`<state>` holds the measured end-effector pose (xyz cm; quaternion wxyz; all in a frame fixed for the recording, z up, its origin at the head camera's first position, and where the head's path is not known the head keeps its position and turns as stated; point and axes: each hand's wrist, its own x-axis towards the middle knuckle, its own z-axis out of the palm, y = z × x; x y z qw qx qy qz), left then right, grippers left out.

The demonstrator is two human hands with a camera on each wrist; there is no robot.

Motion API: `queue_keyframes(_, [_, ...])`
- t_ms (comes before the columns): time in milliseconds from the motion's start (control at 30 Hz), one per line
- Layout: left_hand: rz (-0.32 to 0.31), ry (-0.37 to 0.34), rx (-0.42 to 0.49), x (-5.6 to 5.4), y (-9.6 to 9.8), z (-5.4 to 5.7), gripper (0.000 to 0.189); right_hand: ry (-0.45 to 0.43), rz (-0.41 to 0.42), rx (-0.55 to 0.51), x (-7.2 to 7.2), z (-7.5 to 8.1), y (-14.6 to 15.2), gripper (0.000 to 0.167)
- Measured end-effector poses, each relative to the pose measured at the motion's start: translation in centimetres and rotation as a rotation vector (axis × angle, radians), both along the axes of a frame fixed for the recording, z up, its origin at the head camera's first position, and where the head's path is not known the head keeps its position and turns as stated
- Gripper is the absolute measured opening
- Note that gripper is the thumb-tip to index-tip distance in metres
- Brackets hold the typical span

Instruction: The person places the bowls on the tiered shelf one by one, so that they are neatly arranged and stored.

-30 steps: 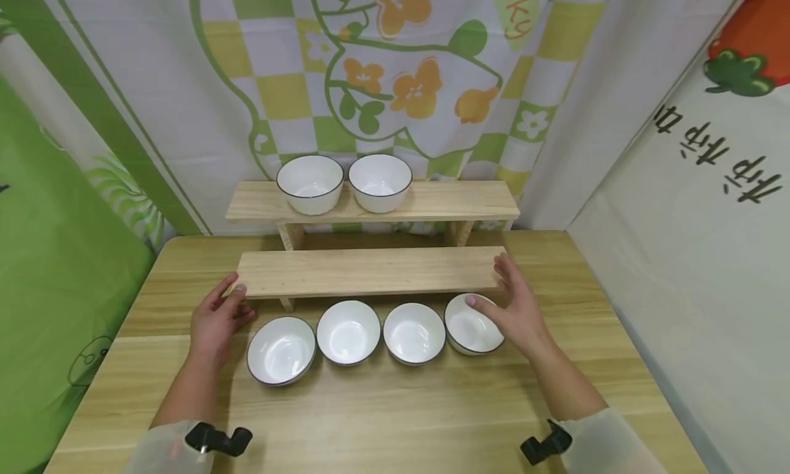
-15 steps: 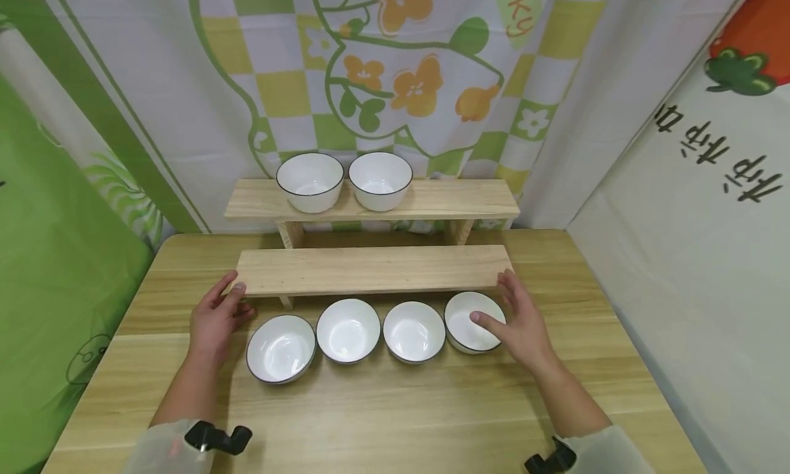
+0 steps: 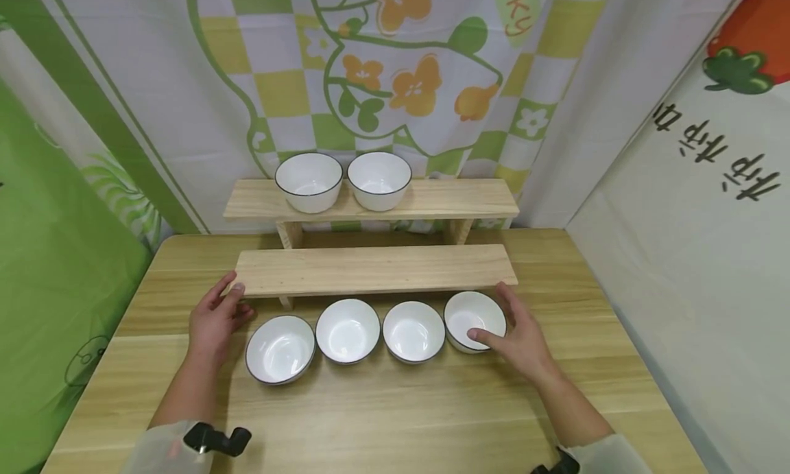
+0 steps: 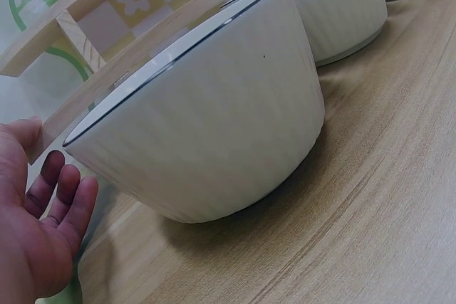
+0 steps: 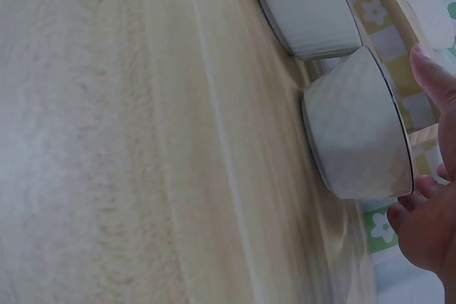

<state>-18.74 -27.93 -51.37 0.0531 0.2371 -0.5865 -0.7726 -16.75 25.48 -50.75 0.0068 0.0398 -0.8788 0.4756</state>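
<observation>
White bowls with dark rims stand in a row on the table. My right hand (image 3: 523, 342) is at the rightmost bowl (image 3: 464, 313), its thumb over the near rim and its fingers spread along the right side. In the right wrist view, the fingertips (image 5: 426, 184) are close to that bowl's rim. My left hand (image 3: 212, 323) rests by the left end of the lower wooden shelf (image 3: 376, 271), thumb at its corner. The leftmost bowl (image 4: 214, 112) stands beside that hand, its loosely bent fingers (image 4: 68, 190) apart from the bowl.
Two more white bowls, a left one (image 3: 310, 198) and a right one (image 3: 379, 198), stand on the upper shelf (image 3: 463, 198). Between the end bowls sit two others (image 3: 348, 331) on the table (image 3: 382, 419). A patterned curtain (image 3: 426, 97) hangs behind.
My right hand has moved down and slightly right, from the lower shelf's right end to the side of the rightmost bowl. My left hand and the bowls have stayed put.
</observation>
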Motion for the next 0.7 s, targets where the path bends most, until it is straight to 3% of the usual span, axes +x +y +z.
queue_keyframes(267, [-0.001, 0.001, 0.015, 0.1, 0.0, 0.2, 0.060, 0.052, 0.051, 0.062, 0.0, -1.1, 0.2, 0.124])
queue_keyframes(400, [0.002, 0.004, 0.016, 0.1, 0.1, 0.2, 0.060, 0.036, 0.070, 0.064, 0.1, -1.4, 0.3, 0.132])
queue_keyframes(700, [0.019, 0.007, -0.002, -0.5, -0.4, -1.6, 0.059, -0.058, 0.091, 0.107, 0.3, -1.8, 0.4, 0.138])
